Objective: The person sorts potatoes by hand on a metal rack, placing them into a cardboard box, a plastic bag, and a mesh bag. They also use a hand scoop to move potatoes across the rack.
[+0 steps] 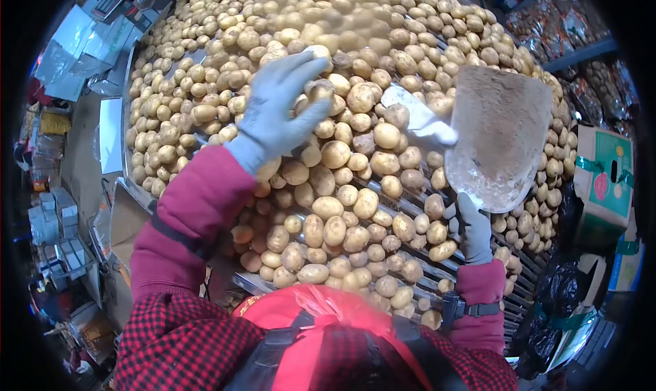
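Left gloved hand [283,107] half-curled about a potato [320,90], grip uncertain; more potatoes [335,155] all round. Right gloved hand [473,230] at near edge of dirt-caked scoop [502,131], which lies just beyond it; can't tell whether fingers clasp it.

Matt, smooth-to-rough skins, some dulled with dirt, cover the potatoes [335,155]. Beneath, the counter [529,275] shows metal slats with a dull shine. Towards its right edge, the scoop [502,135] looks like scuffed metal or hard plastic, its face rough with brown soil. The left glove [277,107] and right glove [475,232] are matt grey knit cloth, the sleeves [198,193] soft maroon fabric. Beyond the counter's right edge stand a printed cardboard box [608,186] and glossy, crinkled black plastic [560,288].
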A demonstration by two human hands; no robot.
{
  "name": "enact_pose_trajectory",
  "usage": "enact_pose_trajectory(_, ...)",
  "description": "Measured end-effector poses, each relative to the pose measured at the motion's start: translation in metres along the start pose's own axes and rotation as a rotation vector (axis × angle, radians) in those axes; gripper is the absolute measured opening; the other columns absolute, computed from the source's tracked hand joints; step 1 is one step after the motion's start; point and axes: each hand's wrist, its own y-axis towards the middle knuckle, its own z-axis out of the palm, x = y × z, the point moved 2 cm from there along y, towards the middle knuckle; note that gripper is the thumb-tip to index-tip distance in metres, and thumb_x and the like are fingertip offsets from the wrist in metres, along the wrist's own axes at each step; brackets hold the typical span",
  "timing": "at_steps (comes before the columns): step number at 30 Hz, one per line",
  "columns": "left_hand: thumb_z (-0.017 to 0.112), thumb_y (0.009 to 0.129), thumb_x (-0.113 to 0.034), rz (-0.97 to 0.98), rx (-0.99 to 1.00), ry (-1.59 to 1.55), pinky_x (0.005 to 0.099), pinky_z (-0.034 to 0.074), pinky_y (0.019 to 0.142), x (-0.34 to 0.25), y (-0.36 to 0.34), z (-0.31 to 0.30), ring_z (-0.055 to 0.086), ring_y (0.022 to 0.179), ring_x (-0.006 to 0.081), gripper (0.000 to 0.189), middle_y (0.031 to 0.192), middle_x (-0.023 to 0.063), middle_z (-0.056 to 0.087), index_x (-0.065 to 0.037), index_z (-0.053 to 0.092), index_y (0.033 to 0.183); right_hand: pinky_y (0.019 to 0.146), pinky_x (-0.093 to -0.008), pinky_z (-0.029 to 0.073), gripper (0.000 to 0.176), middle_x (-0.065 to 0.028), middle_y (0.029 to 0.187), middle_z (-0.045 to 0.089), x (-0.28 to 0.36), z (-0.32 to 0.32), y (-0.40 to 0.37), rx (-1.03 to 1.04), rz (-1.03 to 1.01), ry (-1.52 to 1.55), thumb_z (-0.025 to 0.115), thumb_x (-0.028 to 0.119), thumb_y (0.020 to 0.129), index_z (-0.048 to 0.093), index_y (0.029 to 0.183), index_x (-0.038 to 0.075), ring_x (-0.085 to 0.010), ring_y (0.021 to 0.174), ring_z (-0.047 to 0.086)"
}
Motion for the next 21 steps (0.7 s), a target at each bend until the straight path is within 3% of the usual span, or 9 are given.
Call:
enact_pose_trajectory(2, 0.07, 0.091, -0.038, 0.156, 0.087, -0.073, 0.0485, 0.037, 0.113, -0.022, 0.028, 0.019, 0.053, 0.131, 0.0358, 0.058, 0.14, 0.0164, 0.06, -0.014, 0.058, 0.143, 0.039, -0.0187, 0.031, 0.039, 0.0028, 0.059, 0.058, -0.003, 0.005, -0.001, -0.022, -0.022, 0.056, 0.063, 0.038, 0.103, 0.069, 0.08, 0.007, -0.0043, 0.043, 0.044)
enact_pose_trajectory(8, 0.071, 0.084, -0.056, 0.243, 0.368, 0.063, 0.0485, 0.035, 0.114, -0.076, 0.077, 0.128, 0.052, 0.131, 0.0338, 0.077, 0.138, 0.0162, 0.059, -0.003, 0.056, 0.139, 0.039, -0.0186, 0.03, 0.034, 0.0031, 0.059, 0.059, 0.008, 0.017, -0.001, -0.012, -0.073, 0.066, 0.065, 0.033, 0.103, 0.07, 0.08, 0.007, -0.0034, 0.044, 0.046)
enact_pose_trajectory(9, 0.069, 0.087, -0.051, 0.186, 0.524, 0.175, 0.0481, 0.037, 0.109, -0.082, 0.078, 0.145, 0.053, 0.127, 0.0327, 0.061, 0.131, 0.015, 0.059, -0.006, 0.062, 0.129, 0.039, -0.0186, 0.03, 0.034, 0.0031, 0.059, 0.06, 0.011, 0.02, -0.003, -0.011, -0.073, 0.082, 0.065, 0.032, 0.103, 0.07, 0.08, 0.007, -0.0033, 0.044, 0.046)
enact_pose_trajectory(11, 0.067, 0.089, -0.042, 0.049, 0.485, 0.235, 0.0484, 0.04, 0.103, -0.082, 0.066, 0.176, 0.055, 0.122, 0.0323, 0.039, 0.122, 0.0117, 0.062, -0.01, 0.068, 0.112, 0.039, -0.0185, 0.03, 0.034, 0.003, 0.059, 0.06, 0.015, 0.018, -0.001, -0.006, -0.077, 0.099, 0.066, 0.032, 0.102, 0.07, 0.08, 0.007, -0.0032, 0.044, 0.046)
enact_pose_trajectory(14, 0.067, 0.09, -0.031, 0.13, 0.295, 0.12, 0.0467, 0.045, 0.096, -0.072, 0.058, 0.17, 0.06, 0.111, 0.0317, 0.021, 0.109, 0.0096, 0.066, -0.011, 0.069, 0.097, 0.04, -0.0184, 0.03, 0.034, 0.0013, 0.062, 0.062, 0.007, 0.012, 0.0, 0.037, -0.099, 0.074, 0.066, 0.032, 0.102, 0.071, 0.08, 0.007, -0.0032, 0.044, 0.045)
enact_pose_trajectory(15, 0.067, 0.09, -0.031, 0.127, 0.299, 0.13, 0.0467, 0.045, 0.096, -0.072, 0.057, 0.162, 0.06, 0.111, 0.0317, 0.021, 0.109, 0.0096, 0.066, -0.011, 0.069, 0.097, 0.04, -0.0183, 0.03, 0.035, 0.0006, 0.063, 0.062, 0.005, 0.014, 0.0, 0.011, -0.081, 0.102, 0.065, 0.032, 0.103, 0.07, 0.081, 0.006, -0.0032, 0.043, 0.044)
enact_pose_trajectory(17, 0.068, 0.087, -0.022, 0.108, 0.327, -0.018, 0.0439, 0.05, 0.086, -0.067, 0.058, 0.14, 0.065, 0.096, 0.0319, 0.013, 0.096, 0.0094, 0.068, -0.009, 0.068, 0.092, 0.039, -0.0184, 0.029, 0.037, 0.0009, 0.063, 0.061, 0.007, 0.014, -0.002, 0.03, -0.12, 0.088, 0.064, 0.033, 0.103, 0.07, 0.081, 0.005, -0.0034, 0.043, 0.044)
enact_pose_trajectory(18, 0.069, 0.087, -0.016, 0.114, 0.247, -0.104, 0.0431, 0.053, 0.081, -0.064, 0.052, 0.125, 0.067, 0.087, 0.034, 0.013, 0.096, 0.0119, 0.069, -0.009, 0.07, 0.097, 0.039, -0.0185, 0.029, 0.037, 0.0012, 0.062, 0.061, 0.009, 0.015, -0.002, 0.003, -0.096, 0.107, 0.064, 0.034, 0.104, 0.071, 0.081, 0.005, -0.0034, 0.043, 0.043)
enact_pose_trajectory(21, 0.065, 0.096, -0.006, -0.416, 0.261, -0.669, 0.033, 0.054, 0.086, -0.068, 0.023, 0.047, 0.07, 0.099, 0.0215, 0.025, 0.112, 0.0063, 0.074, -0.006, 0.071, 0.12, 0.037, -0.0193, 0.026, 0.04, 0.0034, 0.057, 0.056, 0.005, 0.015, -0.001, 0.001, -0.076, 0.079, 0.063, 0.036, 0.104, 0.072, 0.082, 0.004, -0.0032, 0.04, 0.04)
